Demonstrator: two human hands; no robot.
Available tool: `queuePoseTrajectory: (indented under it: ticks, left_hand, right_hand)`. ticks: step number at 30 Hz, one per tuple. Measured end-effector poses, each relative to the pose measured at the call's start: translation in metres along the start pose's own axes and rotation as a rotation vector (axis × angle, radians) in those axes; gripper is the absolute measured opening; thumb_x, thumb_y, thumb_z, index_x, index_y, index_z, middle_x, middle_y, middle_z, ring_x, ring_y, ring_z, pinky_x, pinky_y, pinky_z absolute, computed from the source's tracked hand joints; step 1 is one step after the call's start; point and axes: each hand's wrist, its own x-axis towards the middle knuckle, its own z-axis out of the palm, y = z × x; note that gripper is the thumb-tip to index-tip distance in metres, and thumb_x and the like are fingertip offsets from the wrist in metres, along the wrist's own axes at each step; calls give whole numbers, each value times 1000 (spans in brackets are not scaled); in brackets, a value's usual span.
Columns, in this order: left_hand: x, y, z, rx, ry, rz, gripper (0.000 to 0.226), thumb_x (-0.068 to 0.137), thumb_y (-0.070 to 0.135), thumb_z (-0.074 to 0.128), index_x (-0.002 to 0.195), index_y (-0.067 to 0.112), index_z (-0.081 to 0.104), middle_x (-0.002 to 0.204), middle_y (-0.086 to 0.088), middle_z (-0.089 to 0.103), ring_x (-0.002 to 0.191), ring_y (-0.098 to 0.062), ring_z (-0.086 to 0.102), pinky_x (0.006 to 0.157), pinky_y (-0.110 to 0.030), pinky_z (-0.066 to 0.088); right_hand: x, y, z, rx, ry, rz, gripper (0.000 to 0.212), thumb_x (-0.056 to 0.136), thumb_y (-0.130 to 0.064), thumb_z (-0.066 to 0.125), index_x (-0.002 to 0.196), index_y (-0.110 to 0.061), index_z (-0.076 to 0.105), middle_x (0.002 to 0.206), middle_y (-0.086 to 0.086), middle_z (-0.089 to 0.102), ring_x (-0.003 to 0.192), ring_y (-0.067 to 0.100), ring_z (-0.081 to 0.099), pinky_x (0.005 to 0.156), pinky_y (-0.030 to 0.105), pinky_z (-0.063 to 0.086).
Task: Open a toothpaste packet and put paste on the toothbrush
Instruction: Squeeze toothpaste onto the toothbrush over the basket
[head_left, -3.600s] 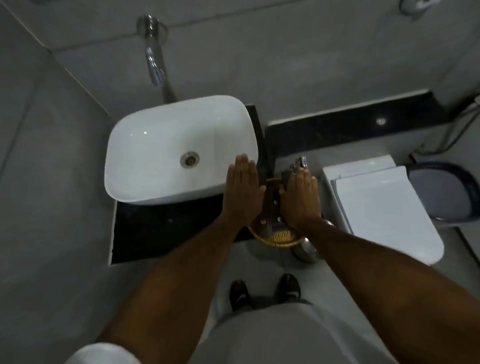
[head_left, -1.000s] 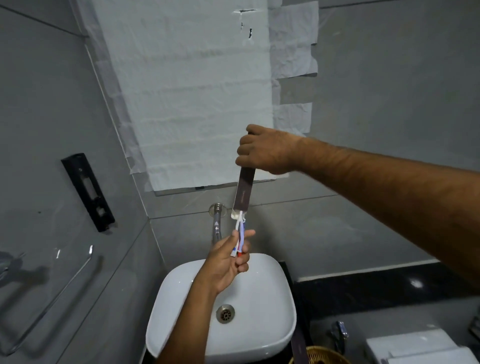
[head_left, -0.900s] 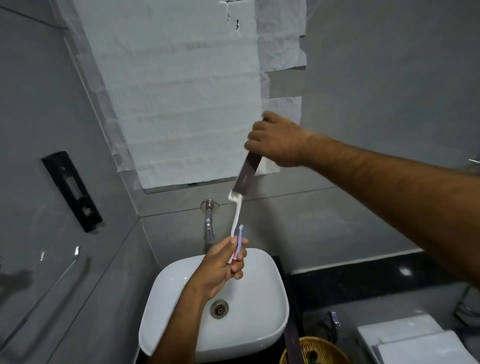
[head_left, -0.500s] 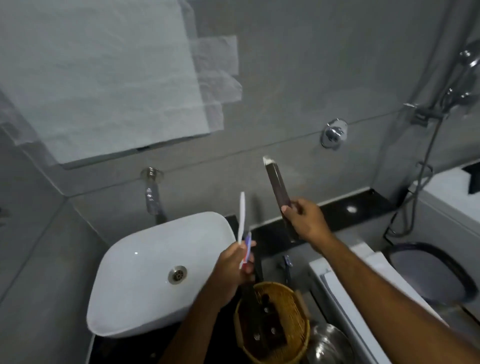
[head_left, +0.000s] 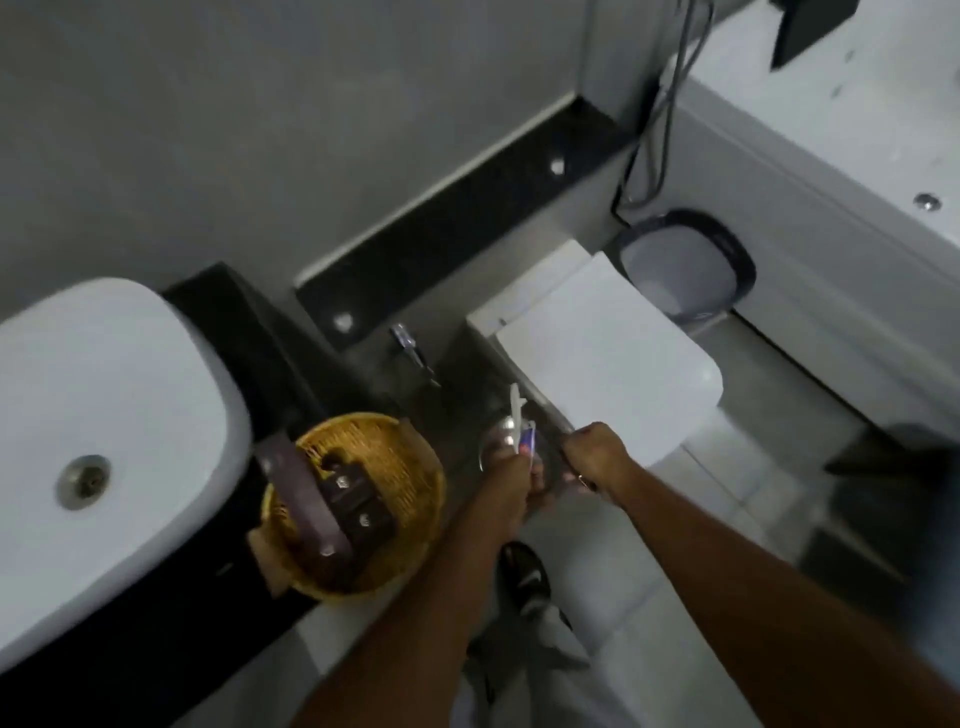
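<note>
White and thin, the toothbrush (head_left: 516, 410) sticks up out of my left hand (head_left: 511, 475). My left fingers (head_left: 537, 475) are curled tight around its lower end, and they also pinch a small red, white and blue toothpaste packet (head_left: 527, 441) right beside it. My right hand (head_left: 592, 457) sits just beside the left one, almost touching. Its fingers (head_left: 582, 441) are closed, but I cannot tell what is inside them; it is too blurry.

Both hands hang over the grey floor, in the gap between the yellow basket (head_left: 415, 467) and the white toilet lid (head_left: 613, 358). The lid's near edge is right by my right hand. The basket sits on the edge of the black counter (head_left: 249, 312), just beside the white sink (head_left: 130, 415). Dark boxes (head_left: 353, 499) lie in it. Behind the toilet stands a black bin (head_left: 727, 244). Below my arms I see a shoe (head_left: 524, 577).
</note>
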Motion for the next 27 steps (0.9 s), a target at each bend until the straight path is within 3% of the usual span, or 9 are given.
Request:
queuePoseTrajectory:
  ticks: [3,7,11,13,16,19,21,25,27]
  left_hand:
    - [47,-44,3,11,79,-80,17,99,13,43,104,10,59,62,-5,48,41,-13,43,35,-19,37]
    - [97,-81,-6,93,164,-206,19,96,13,39,92,12,57,59,-2,49,37,-11,42,38,-20,40]
    - [135,-94,-5,157,178,-220,31,97,13,38,121,9,57,72,-5,53,50,-15,47,41,-23,43]
    - [145,-96,-5,163,178,-233,37,96,10,38,129,10,55,85,-12,60,54,-15,47,43,-25,44]
    - [148,-94,-3,149,172,-213,38,96,11,39,131,11,55,116,-26,64,57,-15,45,47,-28,42]
    - [127,-81,0,128,127,-142,35,99,21,42,129,11,58,82,-10,59,58,-14,44,47,-27,40]
    - [110,-68,4,171,74,-86,37,99,27,42,128,12,59,78,-4,55,60,-15,46,48,-27,41]
    - [56,-20,5,238,-3,48,36,98,29,44,126,13,60,83,-6,58,61,-14,50,42,-22,42]
    - [26,7,-3,268,-18,153,33,97,29,46,119,10,64,76,-3,60,60,-13,53,48,-23,43]
  right_hand:
    - [44,46,15,24,-21,87,20,88,-18,64,86,2,64,71,19,63,62,30,61,49,32,44]
    - [93,80,42,114,-26,208,23,87,-23,73,86,-2,62,74,14,63,59,23,60,50,32,48]
    - [136,94,67,170,-43,268,19,90,-22,68,88,-3,62,77,11,62,59,20,59,49,27,50]
    - [149,95,76,192,-34,249,18,91,-25,67,93,-7,64,85,9,66,68,20,65,57,29,56]
    - [149,90,72,170,31,145,16,92,-22,61,95,-7,67,86,7,67,76,18,66,76,35,59]
    - [119,80,58,142,145,-29,18,91,-16,56,84,-7,70,74,5,65,69,18,64,68,36,56]
    - [94,74,51,94,198,-176,18,90,-13,55,79,-14,69,72,3,66,65,13,62,60,29,50]
    - [33,43,30,103,251,-494,17,96,-11,53,98,-10,69,89,5,68,79,13,63,69,32,53]
    - [4,20,22,92,319,-661,21,96,-10,54,113,-11,67,108,8,68,97,18,64,84,41,57]
